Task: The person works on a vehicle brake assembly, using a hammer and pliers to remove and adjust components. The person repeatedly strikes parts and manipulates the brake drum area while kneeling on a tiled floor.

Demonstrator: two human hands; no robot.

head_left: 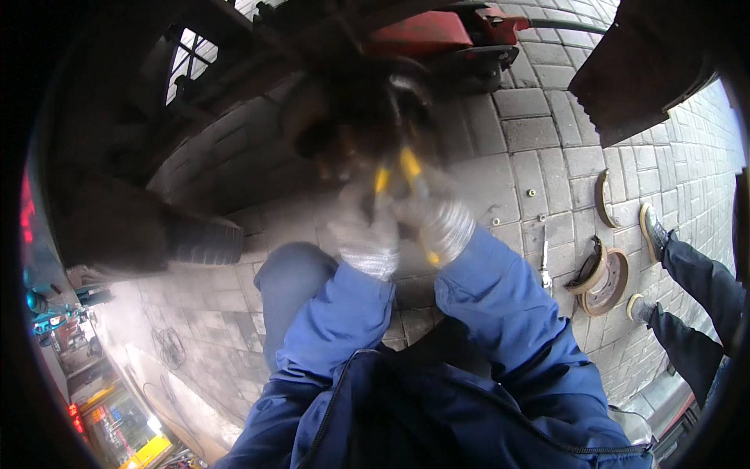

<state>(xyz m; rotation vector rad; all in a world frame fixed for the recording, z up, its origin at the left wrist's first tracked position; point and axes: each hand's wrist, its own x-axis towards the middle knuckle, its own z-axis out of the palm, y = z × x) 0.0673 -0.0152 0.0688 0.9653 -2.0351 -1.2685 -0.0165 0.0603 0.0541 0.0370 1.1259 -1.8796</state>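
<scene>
Both of my hands wear whitish gloves and are smeared by motion, close together in front of my knees. My left hand (pixel 363 227) is closed around a yellow-handled tool (pixel 381 180). The right hand (pixel 437 215) also closes on a yellow-handled tool (pixel 410 164); a yellow end shows near its wrist. Whether the two yellow grips belong to one tool cannot be made out. Beyond them, a blurred metal part reaches up toward a dark hub-like assembly (pixel 344 137) under the vehicle, whose details are lost in shadow.
A red jack (pixel 426 33) stands beyond the hub. A tyre (pixel 207 240) is at left. On the paving at right lie a curved brake shoe (pixel 604 199), another shoe (pixel 591 270) on a rusty round part (pixel 613 285), a wrench-like tool (pixel 545 262) and several nuts. Another person's legs (pixel 691 273) are nearby.
</scene>
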